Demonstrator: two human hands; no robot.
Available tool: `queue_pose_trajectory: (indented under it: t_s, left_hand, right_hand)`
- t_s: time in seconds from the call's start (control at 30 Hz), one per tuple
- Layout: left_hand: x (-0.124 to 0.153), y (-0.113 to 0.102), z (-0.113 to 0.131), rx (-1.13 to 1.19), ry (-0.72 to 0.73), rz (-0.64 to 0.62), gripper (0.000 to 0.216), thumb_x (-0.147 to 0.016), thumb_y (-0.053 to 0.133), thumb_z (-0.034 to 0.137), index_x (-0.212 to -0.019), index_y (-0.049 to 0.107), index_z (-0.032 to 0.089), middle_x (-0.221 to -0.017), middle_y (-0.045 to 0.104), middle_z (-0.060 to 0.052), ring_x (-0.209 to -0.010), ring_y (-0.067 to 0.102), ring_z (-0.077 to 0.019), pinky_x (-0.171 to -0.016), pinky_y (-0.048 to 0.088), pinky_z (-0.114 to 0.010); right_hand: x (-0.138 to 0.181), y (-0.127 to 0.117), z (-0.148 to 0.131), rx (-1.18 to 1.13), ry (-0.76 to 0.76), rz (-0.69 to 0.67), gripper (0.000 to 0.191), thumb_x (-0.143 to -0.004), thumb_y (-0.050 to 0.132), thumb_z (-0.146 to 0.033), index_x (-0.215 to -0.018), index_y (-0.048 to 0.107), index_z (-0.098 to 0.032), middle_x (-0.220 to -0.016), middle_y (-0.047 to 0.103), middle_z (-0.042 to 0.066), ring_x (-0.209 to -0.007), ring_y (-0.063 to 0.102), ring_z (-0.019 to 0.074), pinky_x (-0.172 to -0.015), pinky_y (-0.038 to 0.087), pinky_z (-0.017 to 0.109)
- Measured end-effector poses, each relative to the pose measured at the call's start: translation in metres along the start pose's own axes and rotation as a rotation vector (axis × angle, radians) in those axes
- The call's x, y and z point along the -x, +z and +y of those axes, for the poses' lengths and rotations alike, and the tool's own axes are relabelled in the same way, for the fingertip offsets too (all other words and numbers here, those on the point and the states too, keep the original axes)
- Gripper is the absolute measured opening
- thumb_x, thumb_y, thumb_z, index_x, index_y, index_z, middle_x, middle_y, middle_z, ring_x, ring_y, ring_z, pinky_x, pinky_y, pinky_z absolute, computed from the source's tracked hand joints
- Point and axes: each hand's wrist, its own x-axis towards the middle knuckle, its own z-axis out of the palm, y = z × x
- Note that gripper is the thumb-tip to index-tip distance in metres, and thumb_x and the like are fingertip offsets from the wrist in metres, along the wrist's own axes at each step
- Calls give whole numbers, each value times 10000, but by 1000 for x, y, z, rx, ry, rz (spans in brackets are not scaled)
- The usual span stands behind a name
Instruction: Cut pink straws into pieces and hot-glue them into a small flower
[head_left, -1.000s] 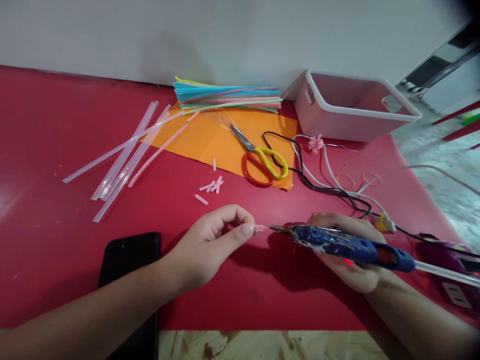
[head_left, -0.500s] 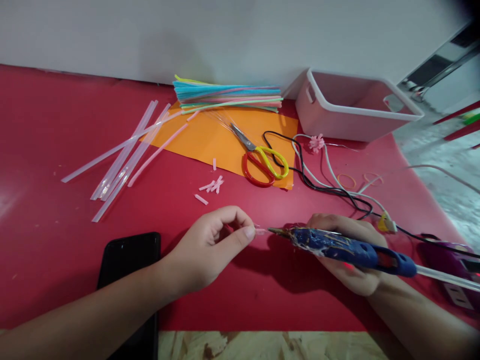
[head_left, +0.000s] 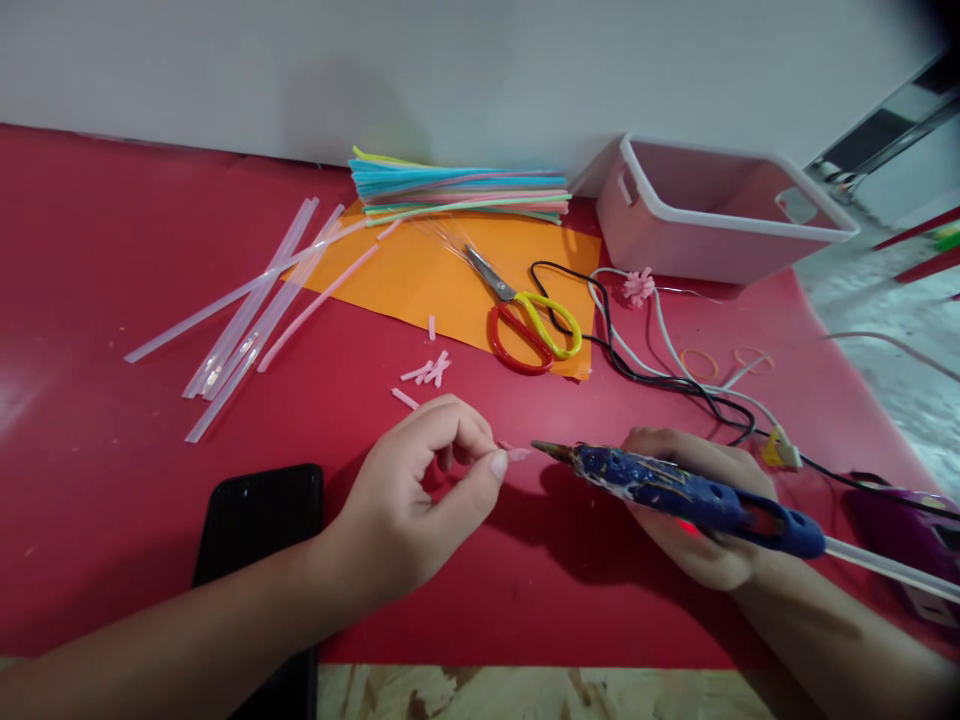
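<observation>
Between thumb and forefinger, my left hand [head_left: 431, 490] pinches a small pink piece of pipe cleaner [head_left: 517, 454], whose end sticks out to the right. My right hand [head_left: 694, 510] is wrapped round a blue glue gun [head_left: 660, 490] with a clear glue stick [head_left: 889, 568] in its rear. The gun's metal nozzle points left, just short of the pink piece and apart from it. Several short pink pieces [head_left: 431, 370] lie on the red table beyond my left hand. Farther off, a pink fluffy flower shape [head_left: 639, 287] on a thin wire rests by the cables.
Scissors [head_left: 525, 315] lie on an orange sheet [head_left: 420, 280], with a bundle of coloured pipe cleaners [head_left: 457, 188] behind. Glue sticks [head_left: 255, 310] are at left, a black phone [head_left: 259, 520] nearer. Cables [head_left: 660, 375], a pink bin [head_left: 720, 215] and a purple power strip [head_left: 900, 530] occupy the right.
The nozzle and the pink piece have drawn apart, leaving a small gap. My left hand has shifted slightly up, still pinching the piece, and the glue gun's tip has risen a little.
</observation>
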Motion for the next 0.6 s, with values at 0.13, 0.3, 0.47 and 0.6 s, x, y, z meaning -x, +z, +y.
queue_pose_trajectory:
  t_s: [0.13, 0.3, 0.47, 0.6]
  left_hand:
    - [0, 0, 1, -55, 47, -2, 199, -946, 564, 164, -759, 523, 214, -810, 577, 0, -750, 543, -154, -709, 446, -312]
    - [0, 0, 1, -66, 55, -13, 200, -947, 562, 154, -759, 526, 212, -811, 585, -2, -741, 544, -152, -705, 448, -313]
    - [1, 0, 2, -67, 51, -1, 199, -955, 558, 168, -764, 523, 212, -824, 583, -8, -750, 551, -156, -714, 458, -315]
    - [3, 0, 2, -74, 83, 29, 198, -954, 550, 148, -769, 520, 213, -827, 582, -7, -762, 558, -155, -729, 460, -311]
  right_hand:
    - [2, 0, 2, -25, 16, -10, 53, -830, 624, -216, -860, 611, -258, -616, 679, 13, -438, 616, 169, -401, 468, 279]
    - [7, 0, 4, -48, 29, -14, 48, -850, 652, -267, -882, 617, -269, -646, 689, 26, -473, 636, 195, -415, 474, 311]
    - [8, 1, 4, -36, 48, 21, 33, -865, 646, -263, -865, 613, -266, -638, 679, 22, -466, 624, 178, -422, 467, 292]
    - [7, 2, 4, -43, 42, 21, 35, -876, 642, -272, -867, 609, -263, -629, 662, 12, -453, 599, 158, -423, 462, 277]
